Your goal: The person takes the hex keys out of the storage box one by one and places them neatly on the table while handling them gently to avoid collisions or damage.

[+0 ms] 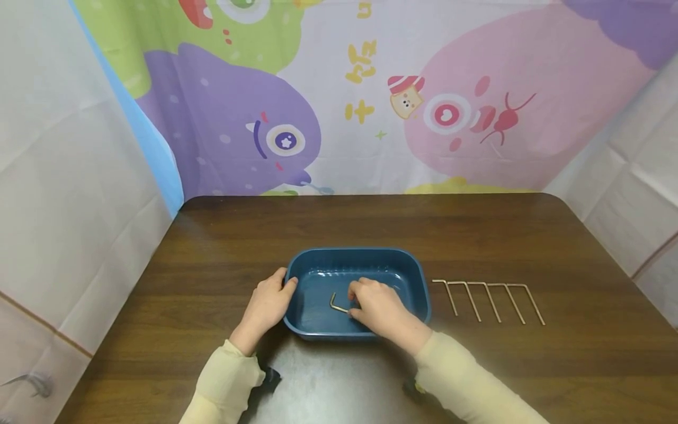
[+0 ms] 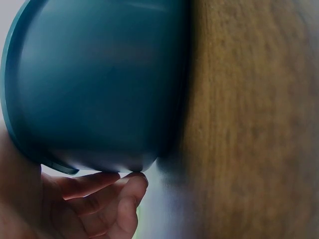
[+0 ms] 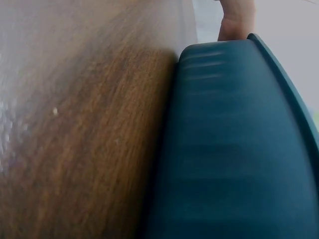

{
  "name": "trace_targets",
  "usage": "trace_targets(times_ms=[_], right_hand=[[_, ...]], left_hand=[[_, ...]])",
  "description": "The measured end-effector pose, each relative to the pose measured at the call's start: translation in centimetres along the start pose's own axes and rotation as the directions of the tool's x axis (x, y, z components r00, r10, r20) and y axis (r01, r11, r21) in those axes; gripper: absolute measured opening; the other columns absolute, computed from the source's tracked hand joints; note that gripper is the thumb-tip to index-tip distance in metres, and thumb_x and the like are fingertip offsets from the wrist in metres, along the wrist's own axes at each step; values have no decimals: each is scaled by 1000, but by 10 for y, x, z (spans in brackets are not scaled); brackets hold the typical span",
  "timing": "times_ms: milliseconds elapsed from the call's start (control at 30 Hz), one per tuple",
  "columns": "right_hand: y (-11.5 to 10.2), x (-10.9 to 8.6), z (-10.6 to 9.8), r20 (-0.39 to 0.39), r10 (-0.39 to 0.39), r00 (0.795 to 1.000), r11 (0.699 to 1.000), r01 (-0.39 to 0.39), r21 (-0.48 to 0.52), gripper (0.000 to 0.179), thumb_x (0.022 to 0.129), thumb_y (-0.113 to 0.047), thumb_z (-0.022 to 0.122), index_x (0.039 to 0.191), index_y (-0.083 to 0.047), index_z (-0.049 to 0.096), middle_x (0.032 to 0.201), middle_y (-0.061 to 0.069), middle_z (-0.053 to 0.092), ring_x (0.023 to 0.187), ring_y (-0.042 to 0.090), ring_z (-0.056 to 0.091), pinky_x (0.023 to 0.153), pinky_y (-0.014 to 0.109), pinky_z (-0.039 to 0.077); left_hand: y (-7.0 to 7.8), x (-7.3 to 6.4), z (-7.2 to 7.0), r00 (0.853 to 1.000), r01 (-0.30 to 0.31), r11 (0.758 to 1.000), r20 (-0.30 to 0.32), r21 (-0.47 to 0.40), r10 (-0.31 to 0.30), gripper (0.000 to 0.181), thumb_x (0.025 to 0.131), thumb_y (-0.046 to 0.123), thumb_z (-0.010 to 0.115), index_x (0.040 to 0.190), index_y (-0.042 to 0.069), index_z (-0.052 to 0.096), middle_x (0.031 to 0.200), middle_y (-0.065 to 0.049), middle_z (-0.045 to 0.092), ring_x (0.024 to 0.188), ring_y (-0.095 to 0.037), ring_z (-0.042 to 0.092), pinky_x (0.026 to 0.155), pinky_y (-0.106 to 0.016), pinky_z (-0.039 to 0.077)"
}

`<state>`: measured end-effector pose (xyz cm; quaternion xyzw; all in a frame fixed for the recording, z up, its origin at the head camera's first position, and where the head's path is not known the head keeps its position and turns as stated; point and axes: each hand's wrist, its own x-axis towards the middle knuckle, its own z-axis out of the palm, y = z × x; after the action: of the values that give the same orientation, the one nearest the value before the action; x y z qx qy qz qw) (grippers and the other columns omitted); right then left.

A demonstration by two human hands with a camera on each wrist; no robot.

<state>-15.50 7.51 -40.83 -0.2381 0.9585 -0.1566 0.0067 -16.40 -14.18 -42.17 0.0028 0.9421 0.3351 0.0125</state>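
A dark blue rectangular tub rests on the table. My left hand grips its left end, thumb over the rim and fingers against the outer wall; the left wrist view shows those fingers touching the outside. Over the inside of the tub, my right hand pinches the long arm of a small L-shaped hex key between thumb and fingers. The key's short bent end points up and away in the head view. In the right wrist view the tub's outer wall hides the right hand.
To the right of the tub, several similar L-shaped hex keys lie in a side-by-side row on the brown wooden table. A patterned cloth hangs behind the table's far edge.
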Motion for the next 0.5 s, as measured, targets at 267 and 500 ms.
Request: trace_targets(times_ms=[267, 500], right_hand=[[1, 5, 4, 59, -4, 998, 1000, 3, 20, 26, 71, -27, 77, 83, -9, 62, 69, -2, 52, 61, 11, 47, 54, 26, 39], [3, 5, 7, 81, -22, 996, 999, 18, 50, 19, 71, -18, 77, 80, -11, 62, 66, -5, 50, 61, 10, 48, 55, 26, 39]], left_hand=[[0, 0, -1, 1000, 0, 1000, 2, 5, 0, 38, 94, 30, 42, 120, 5, 52, 116, -16, 60, 102, -31, 58, 83, -47, 45], [0, 1, 1, 1000, 4, 1000, 9, 4, -4, 39, 94, 30, 41, 121, 4, 52, 117, -17, 59, 103, -32, 58, 83, -47, 45]])
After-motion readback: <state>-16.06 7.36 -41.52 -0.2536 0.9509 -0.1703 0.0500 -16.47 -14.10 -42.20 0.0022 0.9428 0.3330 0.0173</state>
